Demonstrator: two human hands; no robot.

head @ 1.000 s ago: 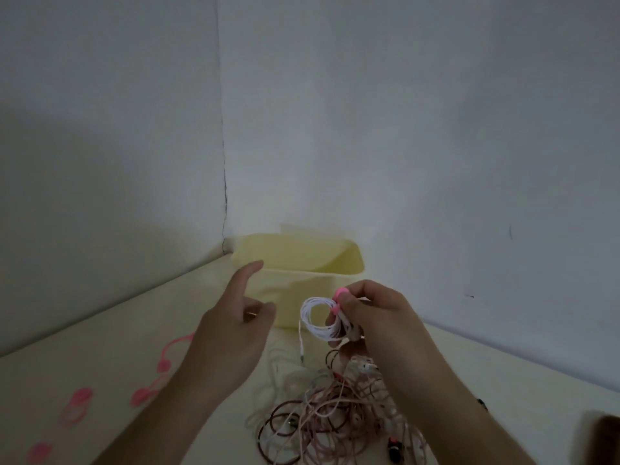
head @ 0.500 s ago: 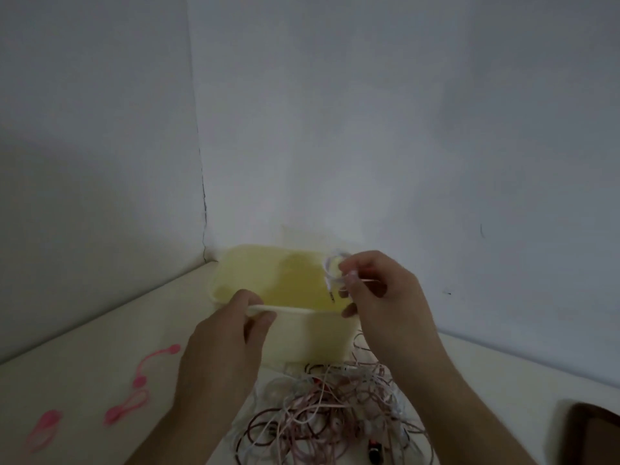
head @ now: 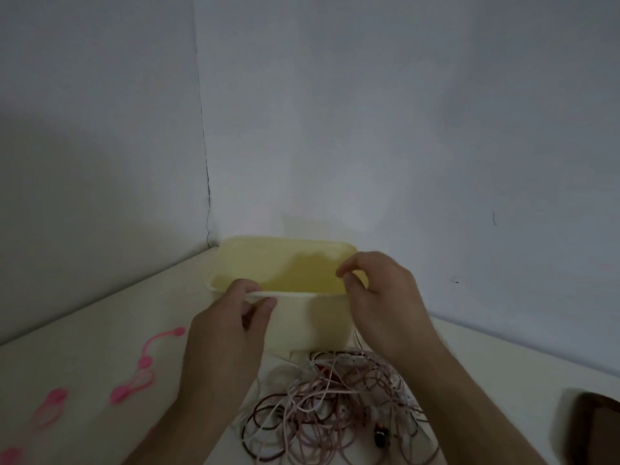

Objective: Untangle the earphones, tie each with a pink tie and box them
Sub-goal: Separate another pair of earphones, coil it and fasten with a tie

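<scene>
A pale yellow box [head: 285,243] stands open in the corner of the table. My left hand [head: 228,327] grips its near rim between thumb and fingers. My right hand [head: 385,303] hangs over the box's right end with its fingers curled, thumb and forefinger tips close together, and no earphone shows in it. The inside of the box is dim and I cannot make out what lies in it. A tangle of white, pink and dark red earphones [head: 328,404] lies on the table in front of the box, between my forearms.
Several pink ties [head: 134,387] lie loose on the table to the left, one more [head: 50,407] nearer the edge. A dark brown object [head: 597,431] sits at the lower right. White walls close in behind and left of the box.
My right hand carried the tied white coil from above the tangle to over the box, and the coil is no longer seen in it. My left hand took hold of the box's rim.
</scene>
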